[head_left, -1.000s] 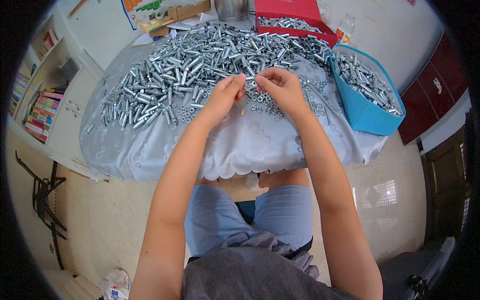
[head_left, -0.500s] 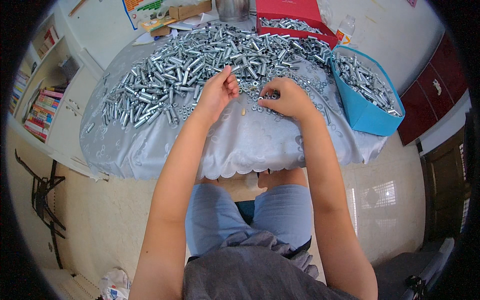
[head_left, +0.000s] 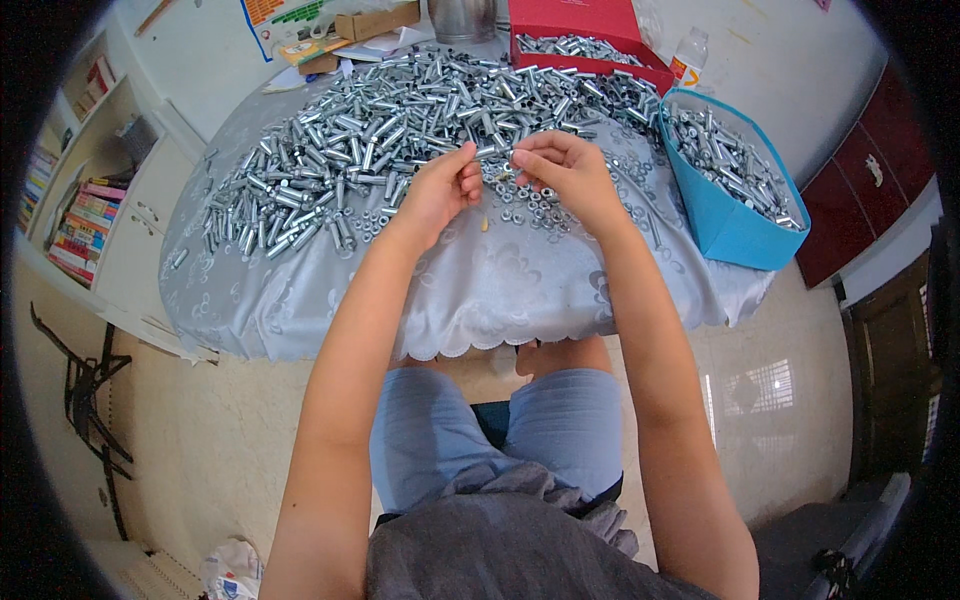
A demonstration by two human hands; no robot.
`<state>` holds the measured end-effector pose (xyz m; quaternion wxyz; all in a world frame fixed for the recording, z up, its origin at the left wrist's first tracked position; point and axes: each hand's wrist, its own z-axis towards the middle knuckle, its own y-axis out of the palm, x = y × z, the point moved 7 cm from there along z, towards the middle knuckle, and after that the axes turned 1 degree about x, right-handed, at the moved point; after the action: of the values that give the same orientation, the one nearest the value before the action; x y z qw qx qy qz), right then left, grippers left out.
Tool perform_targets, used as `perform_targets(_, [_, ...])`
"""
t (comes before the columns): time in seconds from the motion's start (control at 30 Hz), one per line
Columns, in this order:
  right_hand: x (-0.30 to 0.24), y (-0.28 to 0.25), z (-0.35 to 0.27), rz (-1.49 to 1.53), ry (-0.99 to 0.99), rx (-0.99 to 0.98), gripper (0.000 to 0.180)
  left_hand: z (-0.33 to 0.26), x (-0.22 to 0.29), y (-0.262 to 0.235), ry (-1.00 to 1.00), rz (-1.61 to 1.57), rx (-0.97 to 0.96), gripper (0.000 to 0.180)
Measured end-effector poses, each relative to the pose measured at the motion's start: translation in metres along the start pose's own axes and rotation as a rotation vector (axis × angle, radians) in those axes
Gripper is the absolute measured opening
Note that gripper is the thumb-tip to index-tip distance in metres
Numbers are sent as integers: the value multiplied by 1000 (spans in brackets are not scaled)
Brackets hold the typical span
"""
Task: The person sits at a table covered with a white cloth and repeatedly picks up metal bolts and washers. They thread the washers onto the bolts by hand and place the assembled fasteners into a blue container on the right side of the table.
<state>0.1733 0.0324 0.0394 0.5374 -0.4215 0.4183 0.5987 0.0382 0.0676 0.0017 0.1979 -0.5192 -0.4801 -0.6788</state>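
1. Metal sleeve: 12 o'clock, over the bench, pinched in left hand, fingers curled. Right hand: fingertips bunched near sleeve's right end; can't tell if gripping.
2. Loose nuts: 1 o'clock, below right hand.
3. Blue bin: 2 o'clock, filled with metal parts.
4. Sleeve pile: 11 to 12 o'clock.
5. Red box: 1 o'clock, lid up.
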Motion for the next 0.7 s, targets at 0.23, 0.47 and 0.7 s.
perform_targets(0.23, [7, -3, 0, 91, 128, 41, 18, -4, 0, 10, -31, 0, -85, 27])
perform_targets(0.47, [17, 3, -7, 358, 321, -151, 18, -10, 2, 18, -36, 1, -159, 28])
perform_targets(0.7, [15, 6, -9, 350, 308, -190, 22, -11, 1, 21, -40, -28, -191, 28])
